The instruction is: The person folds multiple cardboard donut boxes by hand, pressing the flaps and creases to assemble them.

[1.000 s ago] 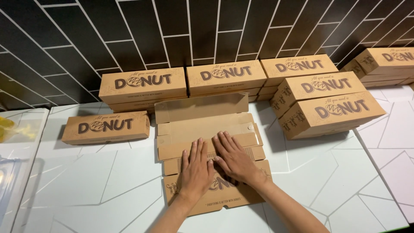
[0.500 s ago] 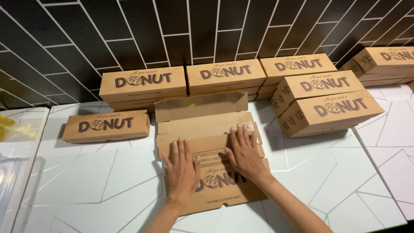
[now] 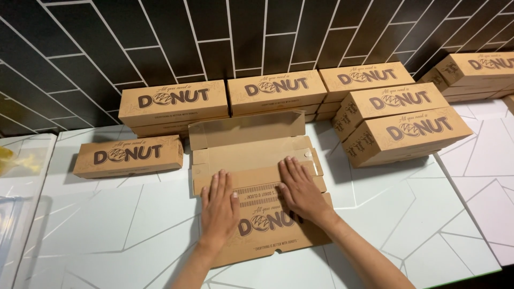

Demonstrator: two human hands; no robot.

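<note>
A brown cardboard box blank (image 3: 251,155) lies unfolded flat on the white counter (image 3: 107,230), printed side up at its near end. My left hand (image 3: 219,208) presses palm-down on its left half, fingers spread. My right hand (image 3: 301,190) presses flat on the right half, fingers pointing toward the fold line. Neither hand grips anything.
Finished brown boxes surround the blank: one low box (image 3: 128,156) at the left, a row (image 3: 225,104) along the dark tiled wall, a two-high stack (image 3: 404,131) at the right, more (image 3: 476,72) at far right. A white tray edge (image 3: 16,176) sits at far left.
The folded panel has been opened out and pressed flat. My hands slid apart and forward along the blank, from close together near its front to one on each half.
</note>
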